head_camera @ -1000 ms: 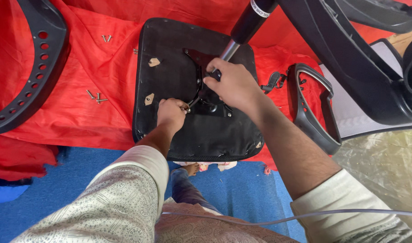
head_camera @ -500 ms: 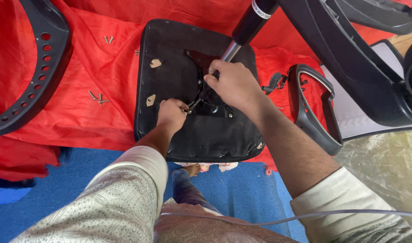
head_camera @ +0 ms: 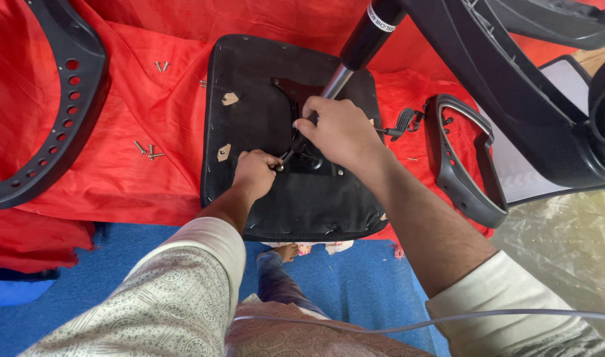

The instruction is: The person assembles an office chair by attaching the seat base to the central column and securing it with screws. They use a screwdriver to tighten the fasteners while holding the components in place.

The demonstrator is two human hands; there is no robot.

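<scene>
Black fabric covers the underside of the square chair seat [head_camera: 282,192], which lies face down on a red cloth [head_camera: 150,178] spread over the blue floor [head_camera: 355,284]. At the seat's middle sits a dark metal mechanism plate [head_camera: 296,89], and from it a gas-lift cylinder with a silver rod and black upper tube [head_camera: 355,53] rises toward the top edge of the view. The right hand [head_camera: 342,132] is closed around the foot of that rod, just above the plate, fingers curled tight. The left hand [head_camera: 255,173] is just left of the plate, closed in a narrow grip on a small thin metal tool [head_camera: 286,158] whose tip points into the mechanism; what kind of tool it is cannot be told.

Left of the seat, several loose silver screws [head_camera: 147,151] lie on the cloth, with two more near the seat's upper left corner. Farther left is a curved black plastic chair part with round holes [head_camera: 64,112]. Right of the seat lies a black loop-shaped armrest [head_camera: 461,165], and beyond it a large black chair back with grey mesh [head_camera: 540,132]. Below the seat, a bare foot [head_camera: 288,251] shows on the blue floor, and a thin white cable [head_camera: 408,324] crosses the person's lap.
</scene>
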